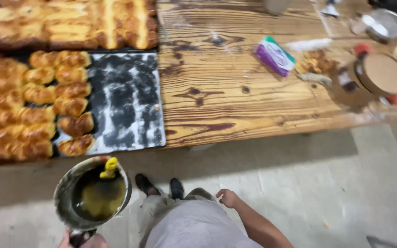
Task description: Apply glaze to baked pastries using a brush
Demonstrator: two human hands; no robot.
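One hand, the left hand (pixel 84 239), grips a pot (pixel 93 193); right hand (pixel 228 198) seemingly curled, empty.

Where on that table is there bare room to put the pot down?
The widest free patch is bare wood between the floured tray and the purple packet. The tray's floured right half is also free. The left is packed with buns, the right end with round lids.

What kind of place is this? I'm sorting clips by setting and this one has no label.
Probably a small bakery or a kitchen workroom. Rows of golden baked rolls sit on a dark floured tray on a wooden table, and the left hand holds a metal pan of yellowish glaze.
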